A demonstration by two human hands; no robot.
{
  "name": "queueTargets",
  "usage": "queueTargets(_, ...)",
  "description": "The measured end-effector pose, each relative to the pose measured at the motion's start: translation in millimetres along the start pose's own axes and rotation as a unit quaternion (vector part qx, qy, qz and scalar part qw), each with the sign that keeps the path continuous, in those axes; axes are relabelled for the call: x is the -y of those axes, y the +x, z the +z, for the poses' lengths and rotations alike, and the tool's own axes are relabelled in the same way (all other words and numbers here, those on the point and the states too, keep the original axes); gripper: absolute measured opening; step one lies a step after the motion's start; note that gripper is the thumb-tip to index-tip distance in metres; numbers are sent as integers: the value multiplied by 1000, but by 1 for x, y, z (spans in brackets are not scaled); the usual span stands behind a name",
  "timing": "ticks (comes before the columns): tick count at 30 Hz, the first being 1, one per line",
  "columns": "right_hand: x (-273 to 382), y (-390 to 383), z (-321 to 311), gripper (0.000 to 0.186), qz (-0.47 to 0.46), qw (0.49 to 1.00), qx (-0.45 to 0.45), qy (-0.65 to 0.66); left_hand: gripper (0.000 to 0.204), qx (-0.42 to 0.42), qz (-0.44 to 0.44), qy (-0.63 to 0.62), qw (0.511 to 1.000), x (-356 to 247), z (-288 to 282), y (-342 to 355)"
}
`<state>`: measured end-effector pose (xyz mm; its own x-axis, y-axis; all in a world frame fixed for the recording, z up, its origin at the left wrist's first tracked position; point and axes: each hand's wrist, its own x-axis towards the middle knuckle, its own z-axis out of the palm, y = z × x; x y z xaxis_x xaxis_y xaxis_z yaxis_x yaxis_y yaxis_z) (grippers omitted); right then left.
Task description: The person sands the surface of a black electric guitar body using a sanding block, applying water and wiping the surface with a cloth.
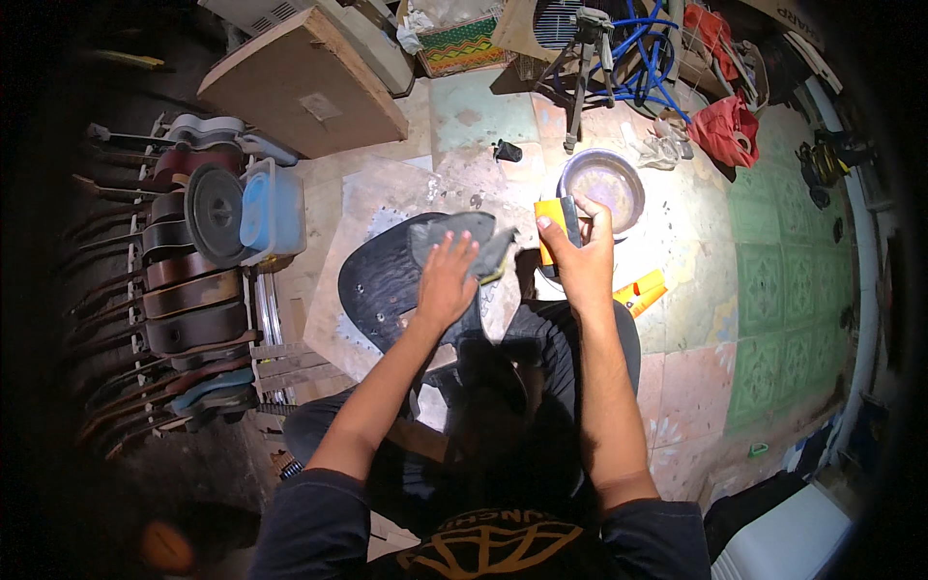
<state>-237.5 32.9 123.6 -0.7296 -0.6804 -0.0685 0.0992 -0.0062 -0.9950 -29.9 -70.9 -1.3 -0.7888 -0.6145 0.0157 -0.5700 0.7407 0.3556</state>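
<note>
My left hand [447, 278] rests with fingers stretched out on a loose grey sheet [480, 226], which looks like sandpaper or cloth. Beneath the sheet is a black, curved guitar body [372, 280], lying across a pale board [333, 307] in front of my lap. The edge of the sheet is ragged on its right side. My right hand [592, 253] is closed around an orange-and-black block [549, 215], its thumb on the orange face. Just beyond that hand stands a round basin [633, 174], partly covered by my fingers.
Several guitars [198, 329] hang in a row at the left, beside a plastic tub [285, 208]. An orange packet [640, 292] lies right of my knee. Farther off are a large wooden box [300, 82], a tripod [580, 87], a blue hose [633, 63] and a red bag [725, 130].
</note>
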Motion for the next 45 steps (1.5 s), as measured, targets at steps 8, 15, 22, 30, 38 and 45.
queueTargets(8,-5,-4,-9,55,15,999,-8,36,53,47,61,-107,991,-29,-1,-76)
queueTargets(15,11,-14,-9,56,10,999,-24,42,33,30,-18,-206,978,-53,10,-129)
queueTargets(22,3,-11,-17,58,44,998,-19,49,44,112,-325,-526,778,-56,-27,-146)
queueTargets(30,20,-11,-5,59,68,993,-15,98,44,-229,-274,1,934,66,-35,-71)
queueTargets(38,19,-3,3,60,92,993,-14,67,54,-75,-47,0,996,22,-2,30)
queueTargets(45,17,-3,0,61,81,996,-17,43,55,3,58,-70,996,-15,10,-27)
